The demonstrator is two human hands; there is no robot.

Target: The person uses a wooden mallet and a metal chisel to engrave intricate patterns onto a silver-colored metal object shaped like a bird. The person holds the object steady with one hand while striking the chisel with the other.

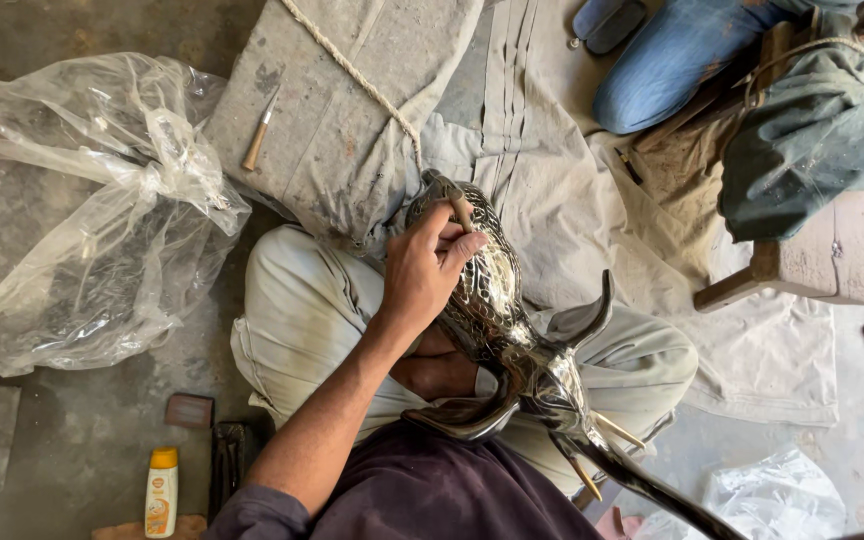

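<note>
Left hand (430, 268) clamps a small tool against the shiny metal animal figure (497, 300) lying across the lap, horns jutting toward the camera. Right hand's out of view. Crumpled plastic bag (82, 210) lies left, wooden-handled chisel (259, 133) on grey cloth (342, 110), yellow bottle (161, 492) on the floor.

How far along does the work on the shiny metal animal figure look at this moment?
Done: much of the metal figure already carries fine patterning and a bright shine. In hand: the left hand presses a small wooden-handled tool against the figure's body, which lies across the lap. The right hand is out of view. Left: cannot tell; the figure's underside is hidden. A second wooden-handled tool lies unused on the grey cushion.
</note>
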